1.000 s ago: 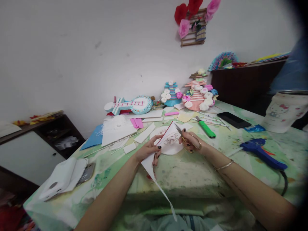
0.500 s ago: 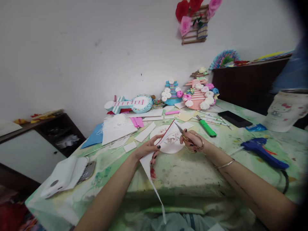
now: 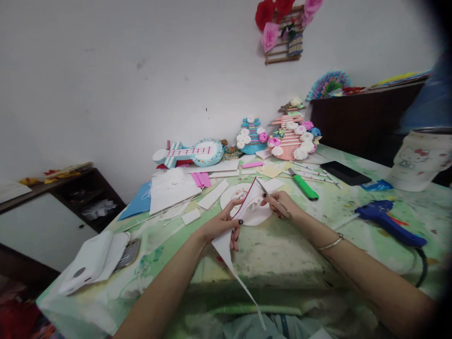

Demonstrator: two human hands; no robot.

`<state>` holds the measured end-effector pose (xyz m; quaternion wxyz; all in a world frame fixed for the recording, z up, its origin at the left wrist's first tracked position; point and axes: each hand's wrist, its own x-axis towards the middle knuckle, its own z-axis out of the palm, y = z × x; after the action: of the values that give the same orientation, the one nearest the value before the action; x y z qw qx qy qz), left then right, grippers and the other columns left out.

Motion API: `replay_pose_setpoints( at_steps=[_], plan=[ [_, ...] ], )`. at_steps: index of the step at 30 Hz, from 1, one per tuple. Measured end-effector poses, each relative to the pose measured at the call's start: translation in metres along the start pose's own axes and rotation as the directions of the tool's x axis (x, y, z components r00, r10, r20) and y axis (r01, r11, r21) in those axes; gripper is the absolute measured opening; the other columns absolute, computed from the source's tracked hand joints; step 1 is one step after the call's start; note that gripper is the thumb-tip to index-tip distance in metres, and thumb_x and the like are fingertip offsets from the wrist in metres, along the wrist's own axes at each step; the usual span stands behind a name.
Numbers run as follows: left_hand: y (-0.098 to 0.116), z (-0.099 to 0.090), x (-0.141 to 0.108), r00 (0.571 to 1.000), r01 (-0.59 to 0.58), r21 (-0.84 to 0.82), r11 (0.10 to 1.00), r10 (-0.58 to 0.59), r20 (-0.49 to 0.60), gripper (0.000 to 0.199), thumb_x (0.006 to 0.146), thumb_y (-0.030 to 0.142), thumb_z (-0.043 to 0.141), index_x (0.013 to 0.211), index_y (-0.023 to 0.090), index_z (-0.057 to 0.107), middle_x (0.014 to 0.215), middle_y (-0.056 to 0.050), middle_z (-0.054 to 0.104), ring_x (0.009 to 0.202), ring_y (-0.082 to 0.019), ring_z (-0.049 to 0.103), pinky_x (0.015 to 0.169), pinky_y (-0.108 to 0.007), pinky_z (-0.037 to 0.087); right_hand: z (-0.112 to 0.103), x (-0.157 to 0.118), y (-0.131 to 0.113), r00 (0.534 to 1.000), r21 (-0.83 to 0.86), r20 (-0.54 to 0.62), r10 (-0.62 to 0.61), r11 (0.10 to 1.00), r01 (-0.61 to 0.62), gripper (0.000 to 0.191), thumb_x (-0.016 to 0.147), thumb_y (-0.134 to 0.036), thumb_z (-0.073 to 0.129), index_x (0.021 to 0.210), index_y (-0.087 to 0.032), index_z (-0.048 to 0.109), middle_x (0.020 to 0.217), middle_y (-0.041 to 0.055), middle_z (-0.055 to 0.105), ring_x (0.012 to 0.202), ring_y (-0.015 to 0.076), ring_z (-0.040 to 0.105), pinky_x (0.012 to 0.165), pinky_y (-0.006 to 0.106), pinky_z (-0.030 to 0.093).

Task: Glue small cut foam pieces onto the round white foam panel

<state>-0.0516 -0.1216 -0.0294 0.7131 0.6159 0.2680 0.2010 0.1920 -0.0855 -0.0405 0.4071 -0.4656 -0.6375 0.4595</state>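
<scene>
My left hand point(image 3: 226, 221) pinches a white paper piece point(image 3: 223, 245) with a red edge, whose long thin tail hangs below the table edge toward my lap. In my right hand point(image 3: 281, 205) is a pair of scissors point(image 3: 262, 185), the handles around my fingers and the blades at the paper's upper tip. Whether the blades are parted I cannot tell. Under both hands lies a white round piece point(image 3: 252, 219) with small bits on it, partly covered by the paper and my fingers.
A green utility knife point(image 3: 303, 186), a black phone point(image 3: 345, 173) and a blue glue gun point(image 3: 390, 223) lie on the right. White scraps point(image 3: 213, 194) and a white sheet point(image 3: 173, 190) are to the left. Decorated craft instruments point(image 3: 208, 151) stand at the wall; a white cup point(image 3: 416, 160) is far right.
My left hand has shifted slightly right with the paper, and its tail has swung right. My right hand has turned, so the scissor handles now show less.
</scene>
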Motion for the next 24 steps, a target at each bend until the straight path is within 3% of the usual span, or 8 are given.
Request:
replay_pose_setpoints(
  at_steps=[4,10,18,24],
  plan=[
    [-0.002,0.002,0.002,1.000,0.009,-0.002,1.000,-0.009,-0.002,0.071,0.086,0.029,0.051,0.140,0.030,0.005,0.056,0.004,0.061,0.045,-0.018,0.063,0.040,-0.019,0.045,-0.003,-0.001,-0.001,0.999,-0.017,0.029,0.036,0.999,-0.036,0.060,0.076,-0.066,0.043,0.076,-0.010,0.066,0.039,-0.0063,0.036,0.030,0.0072,0.034,0.031,0.021,0.030],
    [-0.002,0.005,0.002,1.000,-0.010,0.005,1.000,0.010,-0.008,0.072,0.085,0.027,0.053,0.140,0.031,0.006,0.056,0.003,0.062,0.046,-0.018,0.064,0.041,-0.019,0.046,-0.005,0.000,-0.005,0.996,-0.105,-0.066,0.066,0.992,-0.073,0.052,0.069,-0.061,0.058,0.065,-0.009,0.066,0.034,-0.0045,0.038,0.030,0.0063,0.034,0.032,0.021,0.022],
    [-0.002,0.004,0.002,0.999,0.035,-0.011,0.999,-0.035,0.003,0.069,0.085,0.027,0.052,0.139,0.029,0.010,0.054,0.003,0.061,0.044,-0.018,0.062,0.041,-0.020,0.046,-0.006,-0.007,-0.010,0.998,-0.001,0.040,0.058,0.998,-0.058,0.052,0.074,-0.059,0.051,0.077,-0.010,0.067,0.040,-0.0066,0.035,0.032,0.0062,0.031,0.032,0.021,0.027],
    [-0.001,-0.001,0.000,0.996,0.087,0.015,0.996,-0.087,-0.026,0.071,0.083,0.028,0.056,0.139,0.028,0.013,0.053,0.003,0.060,0.042,-0.016,0.061,0.040,-0.019,0.044,-0.005,-0.003,-0.001,0.998,-0.016,0.037,0.051,0.999,-0.050,0.053,0.071,-0.061,0.055,0.062,-0.010,0.064,0.035,-0.0058,0.037,0.026,0.0051,0.030,0.027,0.020,0.021]
  ],
)
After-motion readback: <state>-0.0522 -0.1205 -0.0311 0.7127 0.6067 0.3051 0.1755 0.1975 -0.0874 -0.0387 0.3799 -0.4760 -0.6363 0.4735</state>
